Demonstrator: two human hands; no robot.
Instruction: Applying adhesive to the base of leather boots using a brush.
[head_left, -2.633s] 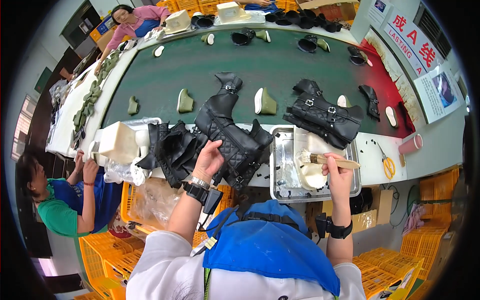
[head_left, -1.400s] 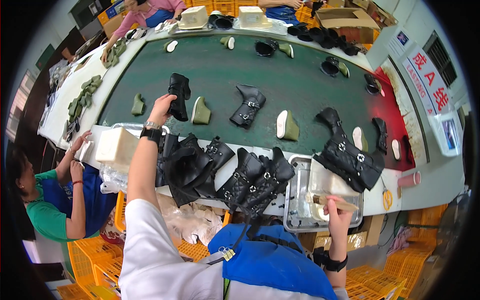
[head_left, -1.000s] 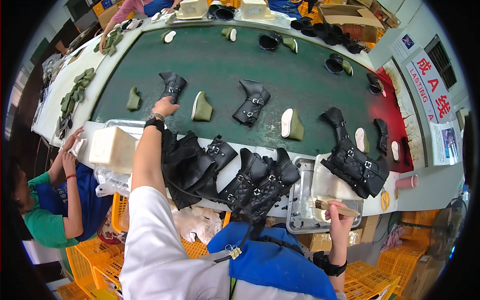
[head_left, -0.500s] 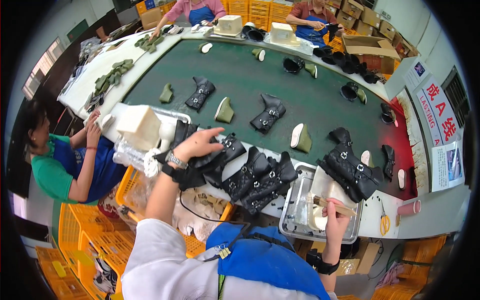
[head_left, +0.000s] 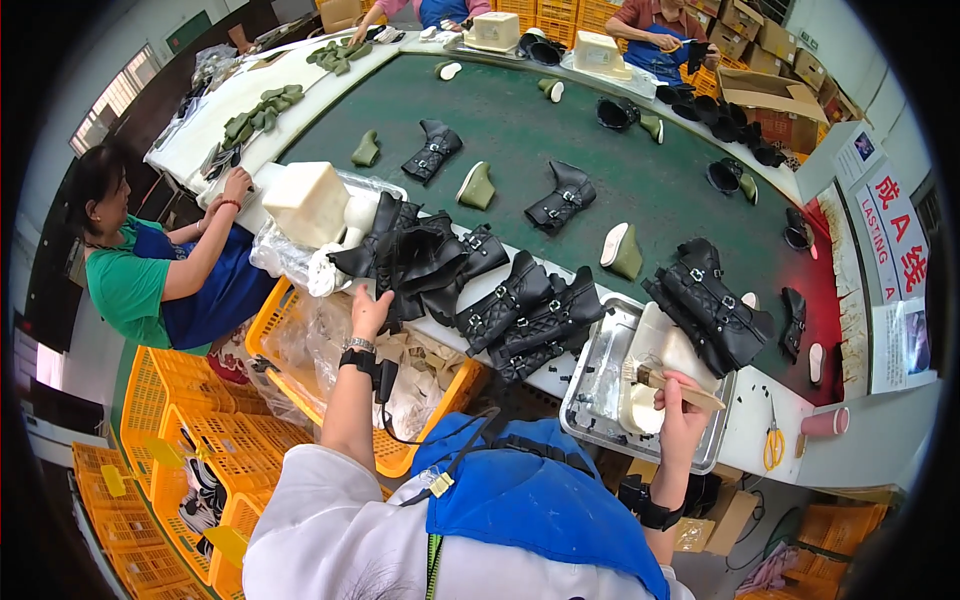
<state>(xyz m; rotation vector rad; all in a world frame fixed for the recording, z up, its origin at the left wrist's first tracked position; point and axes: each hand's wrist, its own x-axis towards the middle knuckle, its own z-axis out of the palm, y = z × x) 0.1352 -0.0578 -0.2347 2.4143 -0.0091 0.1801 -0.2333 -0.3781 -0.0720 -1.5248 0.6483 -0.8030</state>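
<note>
My left hand reaches up to a pile of black buckled boot uppers at the near edge of the green belt and grips the lower part of one. More black uppers lie to its right. My right hand holds a wooden-handled brush over a pale shoe last that lies in a metal tray.
Single black boot uppers and pale lasts ride the belt. A black boot pile sits right of the tray, yellow scissors and a pink cup beyond. A seated person in green works at my left. Yellow crates stand below.
My left hand set a boot upper out on the belt, then drew back to the near pile and took hold of another. My right hand stayed at the tray with the brush.
</note>
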